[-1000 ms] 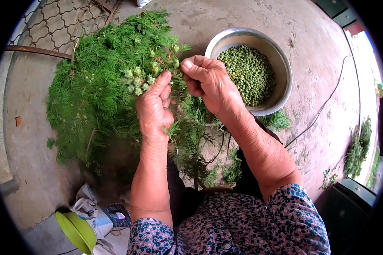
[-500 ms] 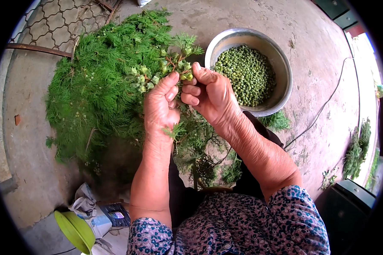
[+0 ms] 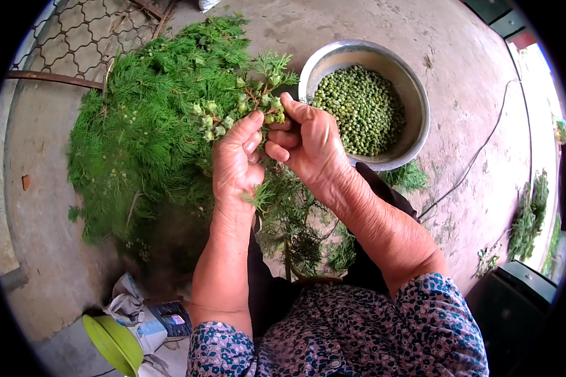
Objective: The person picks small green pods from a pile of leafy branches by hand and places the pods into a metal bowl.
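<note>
A sprig of green conifer (image 3: 253,94) with brown stems and several pale green, knobbly cones is up in front of me. My left hand (image 3: 236,157) pinches its stem between thumb and fingers. My right hand (image 3: 308,135) has thumb and forefinger closed on a green cone (image 3: 275,117) at the sprig's right side, its other fingers curled. Behind the hands spreads a large heap of feathery conifer branches (image 3: 138,119). To the right of my right hand stands a round metal basin (image 3: 418,125), partly filled with small green cones (image 3: 361,110).
A lime-green plastic basin (image 3: 112,342) and crumpled bags (image 3: 148,323) lie at the lower left. A dark cable (image 3: 478,151) runs over the concrete floor on the right, near a dark green cabinet (image 3: 516,301). More cut branches (image 3: 528,220) lie at the far right.
Both hands stay almost in place around the sprig. My right thumb and forefinger shift very slightly left at the cone; the whole view moves a little.
</note>
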### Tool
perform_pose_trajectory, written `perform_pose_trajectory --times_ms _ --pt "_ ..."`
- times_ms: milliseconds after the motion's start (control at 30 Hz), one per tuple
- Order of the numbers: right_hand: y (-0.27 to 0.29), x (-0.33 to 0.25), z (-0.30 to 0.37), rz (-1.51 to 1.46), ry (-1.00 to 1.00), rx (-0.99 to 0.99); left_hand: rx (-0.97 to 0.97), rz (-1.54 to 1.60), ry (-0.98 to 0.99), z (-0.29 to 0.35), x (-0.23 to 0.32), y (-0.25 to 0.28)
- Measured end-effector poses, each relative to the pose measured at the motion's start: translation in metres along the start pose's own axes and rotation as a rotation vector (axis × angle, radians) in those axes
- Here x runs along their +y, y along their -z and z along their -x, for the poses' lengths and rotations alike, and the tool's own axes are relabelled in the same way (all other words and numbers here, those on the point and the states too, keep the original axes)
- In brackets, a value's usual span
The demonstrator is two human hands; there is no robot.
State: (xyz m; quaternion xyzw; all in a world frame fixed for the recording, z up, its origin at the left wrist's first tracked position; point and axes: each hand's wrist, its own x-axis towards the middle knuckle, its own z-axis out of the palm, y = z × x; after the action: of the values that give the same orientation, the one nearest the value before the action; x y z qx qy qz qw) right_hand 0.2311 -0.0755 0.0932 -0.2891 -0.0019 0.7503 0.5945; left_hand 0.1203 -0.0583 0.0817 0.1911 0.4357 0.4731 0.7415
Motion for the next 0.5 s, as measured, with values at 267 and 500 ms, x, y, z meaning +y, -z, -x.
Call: perform_pose_trajectory --times_ms 267,500 --pt "-0.005 -0.006 -0.009 0.022 0.106 0.163 -0.008 0.062 0.017 -0.004 -0.001 0.006" --pt "0.004 0.002 -0.018 0.03 0.113 -0.16 0.149 -0.014 -0.047 0.003 0.012 0.002"
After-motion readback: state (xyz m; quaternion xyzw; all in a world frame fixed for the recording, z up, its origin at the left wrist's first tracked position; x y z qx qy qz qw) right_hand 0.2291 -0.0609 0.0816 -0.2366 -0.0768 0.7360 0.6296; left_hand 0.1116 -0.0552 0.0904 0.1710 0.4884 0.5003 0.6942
